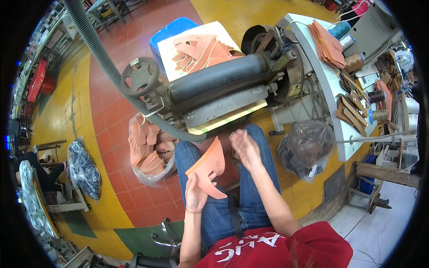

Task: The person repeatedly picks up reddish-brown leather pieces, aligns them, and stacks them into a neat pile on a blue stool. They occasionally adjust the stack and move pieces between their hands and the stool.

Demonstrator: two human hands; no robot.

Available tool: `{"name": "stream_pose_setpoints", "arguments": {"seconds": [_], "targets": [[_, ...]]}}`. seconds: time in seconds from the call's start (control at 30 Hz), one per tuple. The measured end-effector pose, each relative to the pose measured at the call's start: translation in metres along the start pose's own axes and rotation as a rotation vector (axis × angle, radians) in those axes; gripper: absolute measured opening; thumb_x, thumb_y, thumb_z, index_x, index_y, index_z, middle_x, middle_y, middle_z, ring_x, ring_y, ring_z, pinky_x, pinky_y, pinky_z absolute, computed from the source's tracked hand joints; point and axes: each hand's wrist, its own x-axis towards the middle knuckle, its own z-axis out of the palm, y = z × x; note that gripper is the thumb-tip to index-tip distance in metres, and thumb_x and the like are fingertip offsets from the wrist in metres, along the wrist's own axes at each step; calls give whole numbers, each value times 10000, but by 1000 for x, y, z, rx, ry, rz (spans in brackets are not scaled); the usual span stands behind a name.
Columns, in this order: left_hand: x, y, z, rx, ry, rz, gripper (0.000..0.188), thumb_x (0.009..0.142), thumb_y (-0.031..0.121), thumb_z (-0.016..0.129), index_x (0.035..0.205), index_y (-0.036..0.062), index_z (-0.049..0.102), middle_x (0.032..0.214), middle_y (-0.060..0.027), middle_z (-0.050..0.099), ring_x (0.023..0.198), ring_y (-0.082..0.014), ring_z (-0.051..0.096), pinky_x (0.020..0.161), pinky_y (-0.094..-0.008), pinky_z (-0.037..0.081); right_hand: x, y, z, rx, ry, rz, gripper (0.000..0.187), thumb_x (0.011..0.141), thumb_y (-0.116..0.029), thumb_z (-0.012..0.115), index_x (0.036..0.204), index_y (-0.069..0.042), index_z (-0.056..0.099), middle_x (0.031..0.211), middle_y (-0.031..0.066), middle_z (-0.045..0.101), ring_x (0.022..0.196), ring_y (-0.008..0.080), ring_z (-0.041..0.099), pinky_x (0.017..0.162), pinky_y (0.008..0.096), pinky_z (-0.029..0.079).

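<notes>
My left hand (195,194) grips a flat, salmon-coloured cut leather-like piece (206,169) above my lap, thumb on top, its curved edge toward the right. Over my right thigh, my right hand (245,146) is raised apart from the piece. Its fingers are smeared by motion, so I cannot make out whether they hold anything. In front of my knees stands a roller machine with a thick black roller (219,78) and a grey metal plate (225,107). More salmon pieces (201,52) lie piled on a pale board behind the roller.
A clear bag of stacked salmon pieces (149,147) sits on the floor by my left knee. A grey hose (96,42) crosses at left, beside a handwheel (140,77). At right, a white table (328,107) carries thread spools and cut pieces; a dark plastic bag (308,145) rests below.
</notes>
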Motion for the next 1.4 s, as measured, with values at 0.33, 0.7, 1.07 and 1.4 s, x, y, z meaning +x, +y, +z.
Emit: {"name": "stream_pose_setpoints", "arguments": {"seconds": [0.33,0.7,1.07,1.4], "targets": [[5,18,27,112,-156,-122,408,1024,251,371,1328,-19,388,1264,-220,534,1126,-354,584,880,-423,536,-73,-56,7,-592,-444,6,216,913,-150,635,1077,-10,644,880,-3,676,710,17,558,595,178,433],[11,4,21,365,-174,-36,486,980,180,506,1399,16,323,1257,-141,551,1083,-258,614,843,-339,543,5,-84,30,-485,-209,-87,163,894,-184,665,957,-35,642,711,-4,636,571,42,537,485,185,392],[22,-22,74,245,-402,32,1104,754,843,359,1505,81,86,1521,-135,245,1378,-313,288,1106,-456,292,-120,-85,64,-1171,-330,-917,252,806,-156,719,1026,-38,687,834,105,669,755,244,667,685,323,533],[49,17,56,480,-456,-306,324,1005,291,454,1086,2,578,814,-118,688,780,-189,681,761,-310,545,-72,-149,18,-981,-369,-215,566,862,-334,681,1312,-31,517,1077,70,630,732,99,538,577,233,438]]}}
